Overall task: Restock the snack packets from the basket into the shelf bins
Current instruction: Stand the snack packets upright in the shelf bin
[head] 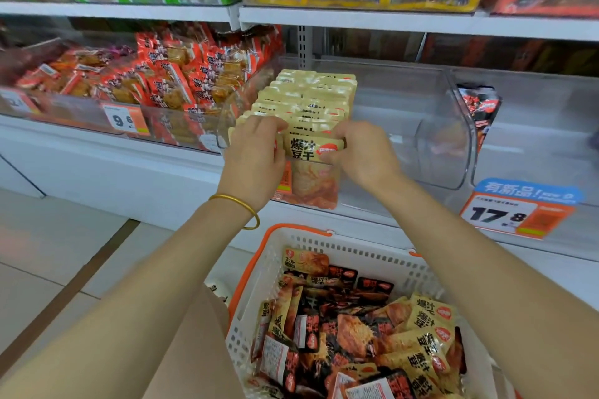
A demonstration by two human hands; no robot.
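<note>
A row of beige snack packets [308,97] stands upright in the left part of a clear shelf bin [447,139]. My left hand [256,152] grips the left side of the front packet [312,168] at the bin's front wall. My right hand [363,152] pinches that packet's right top corner. Below my arms sits a white basket with an orange rim [259,272], holding several beige packets [421,334] and black packets [372,288] in a loose heap.
The bin to the left is full of orange-red packets [162,81]. A bin to the right holds a few black packets [479,107]. Green and yellow packs fill the shelf above. Price tags [515,214] hang on the shelf fronts. Tiled floor lies at the left.
</note>
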